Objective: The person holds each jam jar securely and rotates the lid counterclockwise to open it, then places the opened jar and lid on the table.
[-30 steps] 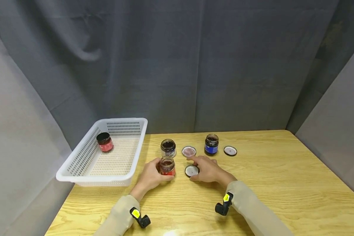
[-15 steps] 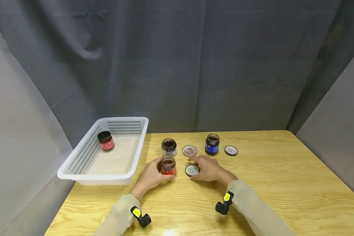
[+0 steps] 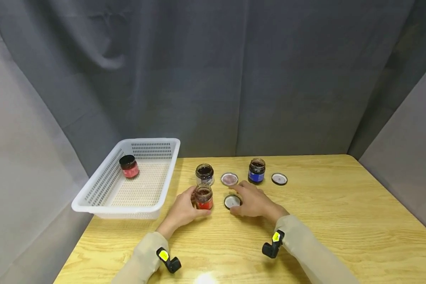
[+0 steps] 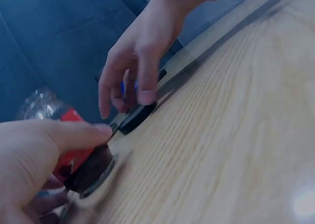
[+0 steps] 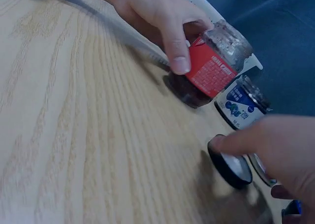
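My left hand [image 3: 184,211] grips an open glass jar with a red label [image 3: 204,199], upright on the table, its dark contents visible through the rim. In the right wrist view, the thumb lies across the side of the red-label jar [image 5: 211,69]. Over a black-rimmed lid [image 3: 232,202], lying inside up beside this jar, hovers my right hand [image 3: 254,200]. Its fingers are spread and loosely bent. The thumb is at the near edge of the lid [image 5: 231,167]; whether it touches cannot be told. The index finger is apart from the rim.
Behind the red-label jar stands an open jar with a white and blue label [image 3: 204,174], a lid [image 3: 229,179] beside it. Farther right are a blue-label open jar [image 3: 256,171] and another lid [image 3: 279,179]. A white basket [image 3: 172,169] at left contains a black-capped jar [image 3: 129,167].
My right knuckles and index finger have risen slightly over the lid. The left hand keeps its grip on the red-label jar. A small camera shift moves the whole scene in view.
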`<state>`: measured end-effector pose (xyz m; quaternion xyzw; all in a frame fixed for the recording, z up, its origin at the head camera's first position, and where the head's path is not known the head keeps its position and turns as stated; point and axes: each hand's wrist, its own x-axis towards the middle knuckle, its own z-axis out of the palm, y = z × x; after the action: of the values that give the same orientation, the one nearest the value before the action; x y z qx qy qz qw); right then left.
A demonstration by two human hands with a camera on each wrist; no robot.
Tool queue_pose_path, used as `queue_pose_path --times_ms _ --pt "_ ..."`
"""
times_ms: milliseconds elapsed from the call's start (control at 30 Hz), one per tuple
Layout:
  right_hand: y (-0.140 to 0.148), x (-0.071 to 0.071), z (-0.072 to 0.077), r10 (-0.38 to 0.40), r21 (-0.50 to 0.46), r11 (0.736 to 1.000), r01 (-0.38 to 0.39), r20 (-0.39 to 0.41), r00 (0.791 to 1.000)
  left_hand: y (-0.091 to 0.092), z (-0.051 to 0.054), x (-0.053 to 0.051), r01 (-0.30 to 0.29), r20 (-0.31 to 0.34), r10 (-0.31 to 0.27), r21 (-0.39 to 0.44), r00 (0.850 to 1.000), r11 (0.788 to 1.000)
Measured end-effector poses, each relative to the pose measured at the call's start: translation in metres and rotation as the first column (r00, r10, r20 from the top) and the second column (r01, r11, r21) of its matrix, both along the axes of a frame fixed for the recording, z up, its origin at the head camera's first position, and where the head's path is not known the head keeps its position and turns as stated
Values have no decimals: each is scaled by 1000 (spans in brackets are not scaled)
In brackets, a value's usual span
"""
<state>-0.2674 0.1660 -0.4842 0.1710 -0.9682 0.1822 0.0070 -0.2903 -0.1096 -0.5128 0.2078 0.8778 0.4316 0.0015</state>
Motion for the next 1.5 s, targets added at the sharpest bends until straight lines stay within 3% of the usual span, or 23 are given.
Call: queue_pose_path --times_ms 133,267,400,500,567,667,800,900,1000,1100,1300,1500 --pt "-6 -5 10 -34 -94 995 20 -144 989 0 16 20 -101 -5 102 -106 995 989" --pt "-20 -13 24 -129 -266 963 42 -320 939 0 41 44 -170 -10 172 -219 985 961" --pt "-40 -15 42 -161 -394 919 -20 -421 892 -11 69 65 -141 -15 142 -258 990 956" --pt "-58 -16 56 -100 -409 905 -118 -473 875 -27 94 76 -85 -26 81 -230 996 969" --pt "-72 -18 64 -42 -388 903 -184 -505 862 -39 110 74 -64 -17 62 -167 998 984" --pt "-94 -22 71 50 -328 907 -266 -543 838 -61 132 59 -87 4 87 -48 996 995" --pt "-125 -22 74 146 -248 919 -307 -510 848 -103 149 20 -203 42 201 56 979 978" --pt "-147 -20 72 209 -178 933 -314 -441 873 -139 153 -11 -328 101 319 88 942 941" --pt "-169 -15 67 272 -98 939 -331 -381 884 -172 152 -36 -445 164 428 81 889 892" --pt "-185 -8 62 303 -34 942 -335 -352 886 -189 149 -56 -494 197 480 31 855 869" --pt "-208 3 50 326 19 940 -342 -357 875 -199 145 -83 -526 226 524 -58 821 849" --pt "-219 13 45 330 43 941 -337 -344 879 -204 139 -96 -540 241 549 -109 800 834"
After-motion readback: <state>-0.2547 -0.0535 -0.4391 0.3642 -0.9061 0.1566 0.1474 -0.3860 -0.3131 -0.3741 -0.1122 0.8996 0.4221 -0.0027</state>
